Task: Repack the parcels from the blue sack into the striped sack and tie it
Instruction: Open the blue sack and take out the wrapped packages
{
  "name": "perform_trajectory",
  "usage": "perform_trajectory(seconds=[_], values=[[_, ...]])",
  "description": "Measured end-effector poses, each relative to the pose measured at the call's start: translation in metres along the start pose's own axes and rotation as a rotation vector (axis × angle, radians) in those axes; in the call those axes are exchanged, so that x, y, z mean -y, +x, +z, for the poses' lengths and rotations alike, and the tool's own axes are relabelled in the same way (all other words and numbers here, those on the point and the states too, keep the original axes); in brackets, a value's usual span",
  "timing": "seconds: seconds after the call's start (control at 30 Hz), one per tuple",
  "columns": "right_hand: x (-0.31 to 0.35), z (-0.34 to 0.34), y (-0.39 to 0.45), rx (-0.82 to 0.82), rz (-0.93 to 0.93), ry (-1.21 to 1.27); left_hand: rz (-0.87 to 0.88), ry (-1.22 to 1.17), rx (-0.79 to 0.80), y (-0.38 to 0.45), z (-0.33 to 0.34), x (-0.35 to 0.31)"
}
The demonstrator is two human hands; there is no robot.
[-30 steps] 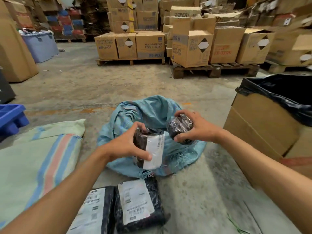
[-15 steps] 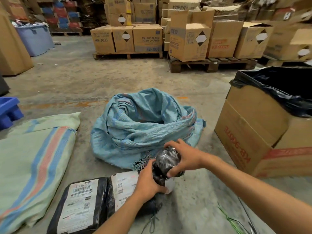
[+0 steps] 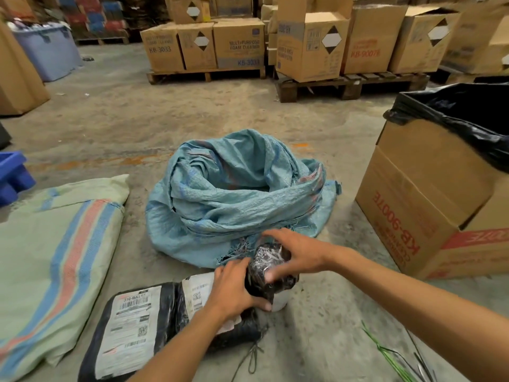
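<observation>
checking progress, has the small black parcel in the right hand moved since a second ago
Yes. The small black parcel has come down from over the blue sack to the floor beside the labelled parcels.

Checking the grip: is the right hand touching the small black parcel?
Touching. The head view shows the right hand laid over the top of the small black parcel, fingers wrapped against its wrap, with no gap; the left hand holds its lower side.

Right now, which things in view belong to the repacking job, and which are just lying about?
Part of the job:
blue sack
striped sack
small black parcel, under both the left hand and the right hand
two flat labelled parcels on the floor

Just lying about:
box lined with a black bag
boxes on pallets
blue crate
grey tub
</observation>
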State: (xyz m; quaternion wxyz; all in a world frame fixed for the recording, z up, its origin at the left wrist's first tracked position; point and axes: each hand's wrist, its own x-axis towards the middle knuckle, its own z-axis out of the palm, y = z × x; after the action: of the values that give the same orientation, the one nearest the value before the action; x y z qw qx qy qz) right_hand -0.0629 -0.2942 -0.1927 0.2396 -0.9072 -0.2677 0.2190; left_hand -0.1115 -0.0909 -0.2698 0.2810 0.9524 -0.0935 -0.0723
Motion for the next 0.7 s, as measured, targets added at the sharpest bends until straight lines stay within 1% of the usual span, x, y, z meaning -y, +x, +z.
perform_trajectory(seconds=[0.07,0.17,0.23,0.27,0.33,0.43,0.57,0.63,0.7], values=[[0.0,-0.008,0.001,-0.057,-0.018,0.034,0.039,-0.018,0.028,0.004,-0.01,0.003],[-0.002,-0.012,0.003,-0.193,-0.039,-0.136,0.063,-0.019,0.051,0.008,-0.022,0.008],[-0.002,-0.015,0.005,-0.314,-0.048,-0.254,0.085,-0.031,0.06,0.009,-0.033,0.009],[0.0,-0.018,0.007,-0.383,-0.064,-0.273,0.09,-0.045,0.071,0.01,-0.039,0.008],[0.004,-0.029,0.013,-0.488,-0.108,-0.232,0.104,-0.041,0.066,0.013,-0.051,0.005],[0.011,-0.046,0.023,-0.609,-0.145,-0.114,0.167,-0.085,-0.042,0.019,-0.072,-0.005],[0.021,-0.074,0.051,-0.819,-0.154,0.026,0.303,-0.118,-0.257,0.038,-0.104,-0.033],[0.018,-0.088,0.074,-0.814,-0.098,0.076,0.344,-0.112,-0.376,0.058,-0.119,-0.045],[0.011,-0.1,0.099,-0.736,-0.067,0.071,0.348,-0.036,-0.444,0.087,-0.134,-0.05]])
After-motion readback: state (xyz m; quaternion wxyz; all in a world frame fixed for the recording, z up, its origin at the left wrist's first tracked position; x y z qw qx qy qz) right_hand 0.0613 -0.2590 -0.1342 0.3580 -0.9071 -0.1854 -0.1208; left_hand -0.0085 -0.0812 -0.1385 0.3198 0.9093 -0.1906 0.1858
